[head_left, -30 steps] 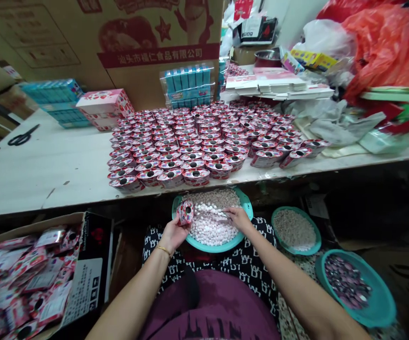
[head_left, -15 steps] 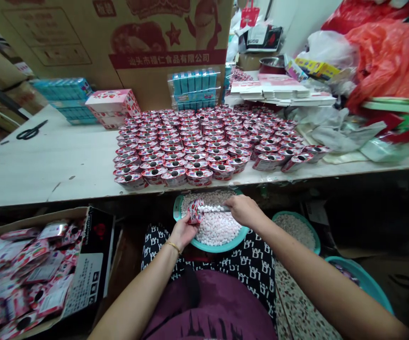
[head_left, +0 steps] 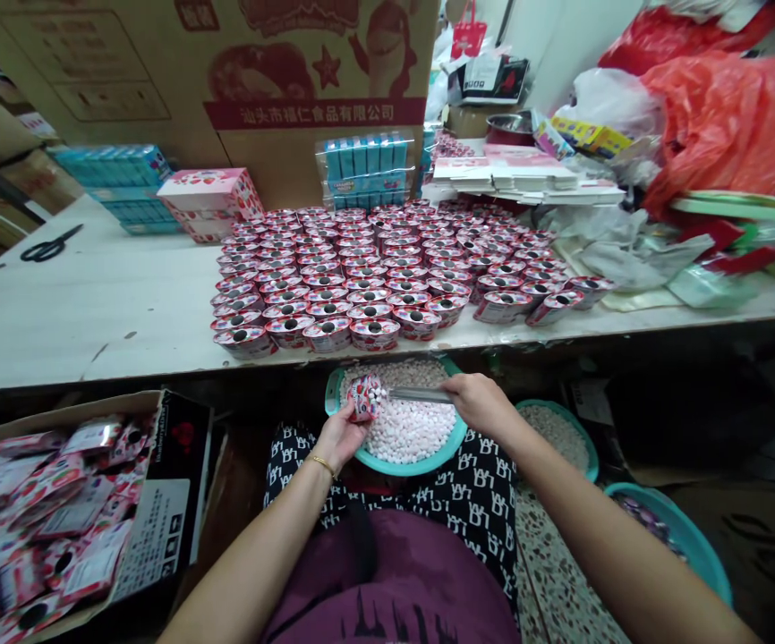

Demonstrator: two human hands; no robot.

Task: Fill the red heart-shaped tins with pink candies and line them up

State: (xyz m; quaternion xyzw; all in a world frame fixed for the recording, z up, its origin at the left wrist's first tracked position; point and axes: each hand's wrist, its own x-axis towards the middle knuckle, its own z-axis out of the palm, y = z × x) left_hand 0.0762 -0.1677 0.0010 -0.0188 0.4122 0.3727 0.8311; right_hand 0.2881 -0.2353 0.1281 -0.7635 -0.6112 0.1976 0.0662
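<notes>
My left hand [head_left: 342,436] is closed around a small red-and-pink printed packet [head_left: 362,398], tilted so its opening faces right. White candies show at that opening. My right hand [head_left: 481,401] grips the end of a narrow metal scoop [head_left: 421,394], whose far end reaches the packet's mouth. Under both hands, a turquoise basin [head_left: 416,469] full of small white candies [head_left: 406,436] rests at my lap. Rows of similar packets [head_left: 374,335] stand upright on the table just beyond, round holes in their tops.
At the left, an open carton [head_left: 159,501] holds many more packets. Two more turquoise basins [head_left: 716,555] stand low on the right. Scissors [head_left: 50,245], blue packs [head_left: 115,192] and a strawberry-print box [head_left: 213,201] lie on the table [head_left: 92,313]. Plastic bags [head_left: 729,116] crowd its right end.
The scoop, full of white candies before, now looks bare along its length, and candies have gathered at the packet's mouth. My right hand has shifted slightly right.
</notes>
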